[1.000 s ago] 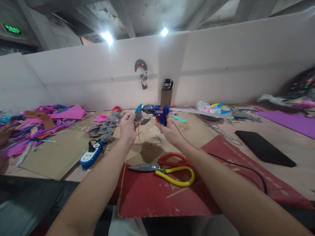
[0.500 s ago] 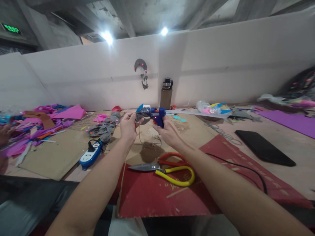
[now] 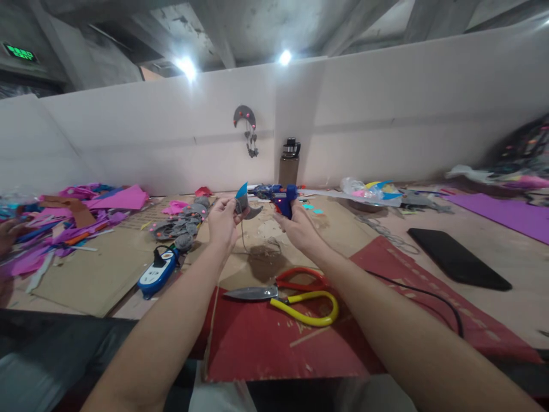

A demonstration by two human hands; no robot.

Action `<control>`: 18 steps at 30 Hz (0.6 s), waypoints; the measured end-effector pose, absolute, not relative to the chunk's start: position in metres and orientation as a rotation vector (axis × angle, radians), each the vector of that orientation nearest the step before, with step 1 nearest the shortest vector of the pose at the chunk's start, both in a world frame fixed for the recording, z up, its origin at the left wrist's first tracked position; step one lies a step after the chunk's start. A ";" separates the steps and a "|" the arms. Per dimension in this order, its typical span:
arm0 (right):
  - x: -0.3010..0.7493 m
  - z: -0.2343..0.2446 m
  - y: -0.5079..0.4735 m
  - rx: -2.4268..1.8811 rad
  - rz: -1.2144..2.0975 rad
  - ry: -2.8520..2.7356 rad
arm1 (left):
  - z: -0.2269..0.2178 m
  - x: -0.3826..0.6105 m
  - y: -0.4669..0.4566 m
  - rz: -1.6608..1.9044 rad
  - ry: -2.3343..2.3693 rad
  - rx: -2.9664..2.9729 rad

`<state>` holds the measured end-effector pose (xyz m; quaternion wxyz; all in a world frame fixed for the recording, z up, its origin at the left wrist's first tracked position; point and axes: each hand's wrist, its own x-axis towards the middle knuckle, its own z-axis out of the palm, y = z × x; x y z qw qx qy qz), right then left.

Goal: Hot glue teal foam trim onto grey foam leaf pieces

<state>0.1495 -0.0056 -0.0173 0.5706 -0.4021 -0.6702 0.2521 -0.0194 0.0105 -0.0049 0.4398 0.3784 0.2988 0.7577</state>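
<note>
My left hand [image 3: 223, 220] is closed on a small grey felt piece [image 3: 245, 206] with a blue tip, held up above the cardboard. My right hand [image 3: 297, 226] grips the handle of a blue hot glue gun [image 3: 277, 195], its nozzle pointing left at the felt piece, a small gap from it. A red light glows on the gun. A black cord [image 3: 420, 294] runs from my right side across the red board.
Scissors with red and yellow handles [image 3: 295, 294] lie on the red board [image 3: 274, 343]. A blue-white power strip [image 3: 158, 272], grey felt pieces [image 3: 180, 226], pink scraps [image 3: 64, 220], a bottle [image 3: 290, 163], a black flat object [image 3: 458, 260] and a purple sheet [image 3: 510, 214] surround them. Someone's hand [image 3: 8, 234] shows at far left.
The glue gun moved left against the felt piece half a second ago, then drew back to the right a little. The left hand stayed almost still.
</note>
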 end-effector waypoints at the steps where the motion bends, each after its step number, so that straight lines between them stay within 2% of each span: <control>1: 0.151 -0.017 -0.003 -0.966 0.602 -1.540 | -0.004 -0.019 0.010 1.884 0.747 0.932; 7: 0.169 -0.028 0.023 -1.220 0.796 -1.329 | -0.003 -0.020 0.010 1.859 0.713 0.923; 10: 0.183 -0.044 0.041 -1.277 0.779 -1.377 | -0.003 -0.020 0.011 1.838 0.709 0.930; 14: 0.208 -0.056 0.053 -1.441 0.491 -1.601 | -0.003 -0.019 0.014 1.802 0.707 0.938; 18: 0.223 -0.041 0.044 -1.654 0.145 -1.578 | -0.001 -0.018 0.014 1.811 0.699 0.941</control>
